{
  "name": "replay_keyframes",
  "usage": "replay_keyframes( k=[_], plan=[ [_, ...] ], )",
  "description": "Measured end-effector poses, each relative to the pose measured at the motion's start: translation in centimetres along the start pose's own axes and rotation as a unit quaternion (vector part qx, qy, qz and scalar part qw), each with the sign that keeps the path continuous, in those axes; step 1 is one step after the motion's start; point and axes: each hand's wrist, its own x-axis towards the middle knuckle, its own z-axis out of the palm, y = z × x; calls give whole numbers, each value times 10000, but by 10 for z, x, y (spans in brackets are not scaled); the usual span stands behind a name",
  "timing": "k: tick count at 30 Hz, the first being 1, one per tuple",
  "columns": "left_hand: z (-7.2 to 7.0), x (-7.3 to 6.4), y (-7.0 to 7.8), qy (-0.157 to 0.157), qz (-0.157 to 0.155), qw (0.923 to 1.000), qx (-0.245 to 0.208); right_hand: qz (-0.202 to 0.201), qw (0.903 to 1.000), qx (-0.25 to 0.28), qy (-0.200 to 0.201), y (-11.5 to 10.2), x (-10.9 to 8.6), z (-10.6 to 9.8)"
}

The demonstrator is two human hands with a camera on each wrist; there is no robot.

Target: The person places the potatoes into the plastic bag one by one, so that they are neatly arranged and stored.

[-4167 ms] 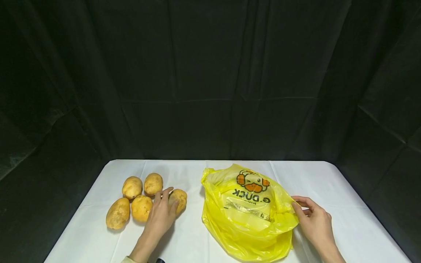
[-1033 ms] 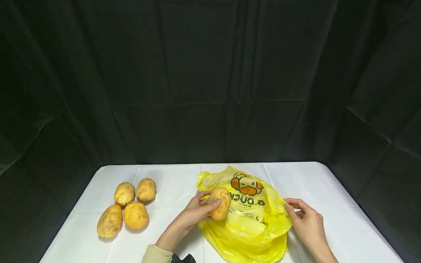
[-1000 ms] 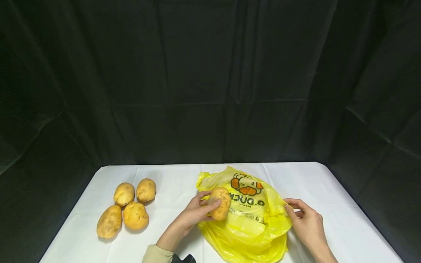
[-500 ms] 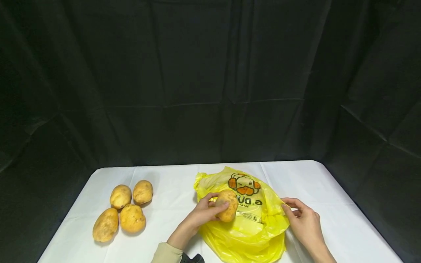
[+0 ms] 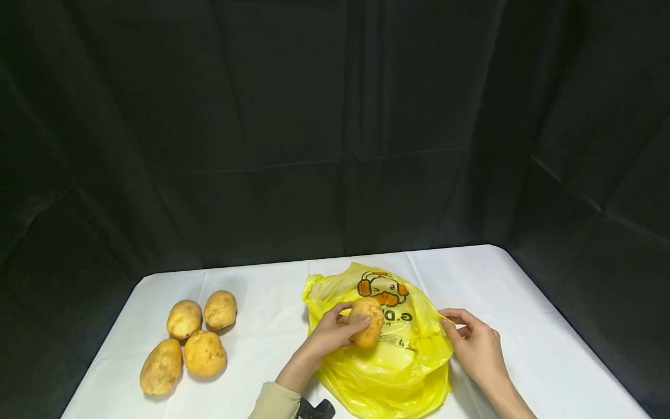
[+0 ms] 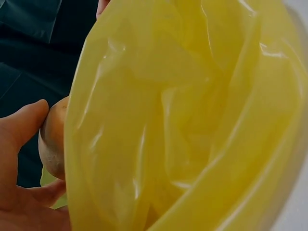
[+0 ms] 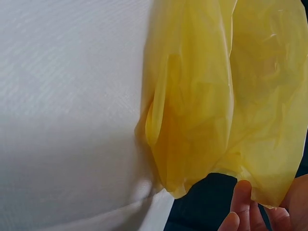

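Observation:
My left hand [image 5: 331, 334] grips a potato [image 5: 368, 323] between thumb and fingers, over the mouth of a yellow plastic bag [image 5: 387, 372]. In the left wrist view the bag's film [image 6: 183, 96] covers part of that potato [image 6: 54, 139]. The bag stands open on the table, its printed duck face on the far inner side. At its right edge my right hand [image 5: 475, 346] pinches the rim with thumb and finger. The right wrist view shows these fingers [image 7: 244, 204] at the bag's edge. What lies at the bottom of the bag cannot be made out.
Several potatoes lie together on the left of the table: an upper left one [image 5: 184, 319], an upper right one [image 5: 220, 309], a long one [image 5: 161, 367] and a round one [image 5: 205, 353]. A white cloth [image 5: 262, 326] covers the table. Black curtain [image 5: 293, 215] encloses the back and sides.
My left hand has picked up the potato from beside the others, brought it right to the bag, and moved it slightly further over the opening. My right hand keeps pinching the rim.

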Motion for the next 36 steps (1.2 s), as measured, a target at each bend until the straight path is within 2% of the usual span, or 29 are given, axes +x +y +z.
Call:
replay_keyframes(
  k=[12, 18, 25, 32, 36],
  plan=[
    [10, 4, 5, 223, 122, 9996, 114, 307, 9992, 71, -255, -7, 2, 1],
    [18, 13, 6, 395, 255, 9982, 370, 252, 9995, 23, -174, -6, 1, 2],
    [27, 25, 10, 496, 230, 9970, 550, 195, 9998, 35, -60, -6, 3, 1],
    [33, 34, 4, 569, 236, 9964, 583, 224, 9997, 59, -44, -6, 5, 0],
    [39, 37, 0, 644, 312, 9955, 619, 378, 9993, -4, -70, -5, 4, -2]
  ],
)
